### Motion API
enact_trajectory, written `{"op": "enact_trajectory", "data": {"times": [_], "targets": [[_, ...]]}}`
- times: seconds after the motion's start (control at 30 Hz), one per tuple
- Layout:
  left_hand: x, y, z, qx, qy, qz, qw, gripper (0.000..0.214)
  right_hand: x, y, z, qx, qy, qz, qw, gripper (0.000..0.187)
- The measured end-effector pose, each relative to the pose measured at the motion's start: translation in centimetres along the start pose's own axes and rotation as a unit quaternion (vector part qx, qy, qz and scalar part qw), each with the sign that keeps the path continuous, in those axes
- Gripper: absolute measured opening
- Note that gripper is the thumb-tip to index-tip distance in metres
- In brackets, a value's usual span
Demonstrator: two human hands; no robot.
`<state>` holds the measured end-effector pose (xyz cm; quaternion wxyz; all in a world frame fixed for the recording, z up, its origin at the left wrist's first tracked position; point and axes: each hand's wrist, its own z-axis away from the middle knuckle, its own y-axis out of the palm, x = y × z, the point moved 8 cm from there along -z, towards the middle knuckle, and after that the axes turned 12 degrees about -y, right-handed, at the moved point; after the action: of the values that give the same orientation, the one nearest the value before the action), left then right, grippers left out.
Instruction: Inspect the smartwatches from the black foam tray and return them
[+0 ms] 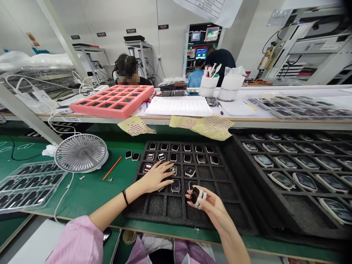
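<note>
Your hands are apart, both above the black foam tray (165, 206). Your left hand (156, 177) lies open and spread, its fingertips (168, 165) on or just over the smartwatch bodies (172, 170) in the tray's middle rows, with a black bracelet (125, 197) on that wrist. Your right hand (211, 209) is closed in a pinch on a dark smartwatch body (194, 195), lifted above the tray's near corner. A white piece (202, 194) wraps around that body, though you can't tell whether it belongs to the watch or to your fingers.

The tray's compartments hold more bodies in the upper rows. Two more bodies (132, 156) sit on the green mat (90, 196) just left of the tray, near an orange pencil (112, 168) and a white-and-grey fan (81, 153). A clear plastic tray (30, 187) of dark items lies at the mat's left end.

To your right, a larger black tray (243, 172) holds rows of watches with glossy screens. Yellow perforated sheets (213, 127) hang over the edge of the bench (192, 119) ahead, which carries a pink foam tray (82, 106), a printed form (178, 106) and white cups of pens (208, 86). Beyond it, two co-workers (126, 69) sit or stand among test equipment (202, 49).
</note>
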<state>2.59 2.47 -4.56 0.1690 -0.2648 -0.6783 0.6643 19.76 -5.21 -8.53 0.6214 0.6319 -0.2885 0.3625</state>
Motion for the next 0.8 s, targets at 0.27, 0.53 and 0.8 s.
{"op": "enact_trajectory", "data": {"times": [0.27, 0.53, 0.8], "targets": [[-2.3, 0.4, -4.9, 0.002, 0.032, 0.042, 0.999, 0.048, 0.4, -0.3, 0.3, -0.012, -0.015, -0.002, 1.0, 0.041], [-5.0, 2.7, -8.8, -0.003, 0.097, 0.048, 0.994, 0.038, 1.0, -1.7, 0.8, -0.013, -0.028, 0.011, 0.999, 0.042], [-4.9, 2.0, -6.1, -0.009, 0.114, 0.051, 0.992, 0.039, 1.2, -1.7, 1.0, -0.033, -0.036, 0.005, 0.999, 0.042]]}}
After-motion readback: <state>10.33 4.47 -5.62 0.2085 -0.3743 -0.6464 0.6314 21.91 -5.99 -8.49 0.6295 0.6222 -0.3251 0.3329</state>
